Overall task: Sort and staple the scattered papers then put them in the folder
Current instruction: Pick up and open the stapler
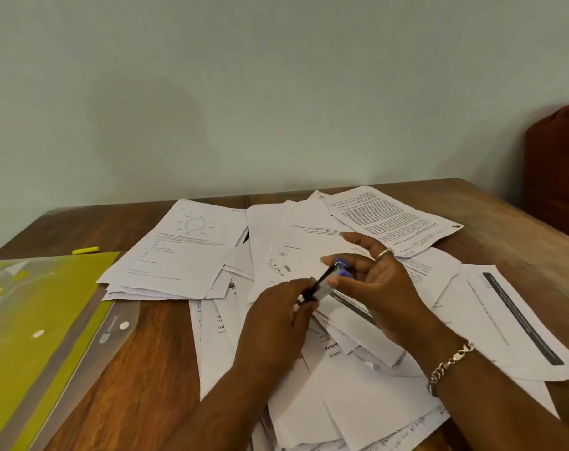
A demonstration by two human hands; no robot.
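A green-yellow folder (32, 320) lies flat at the left of the wooden bench (153, 346), a yellow highlighter (85, 250) just beyond it. Scattered papers (185, 255) cover the middle and right. Above them the left hand (276, 317) pinches the stapler's (325, 283) lower black end, the right hand (377, 281) grips its blue upper end; its long axis slants from lower left to upper right.

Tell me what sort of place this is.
Probably a home desk or small office corner. Printed papers lie scattered over a wooden table set against a plain wall, with a green snap-button folder and a yellow highlighter at the side.
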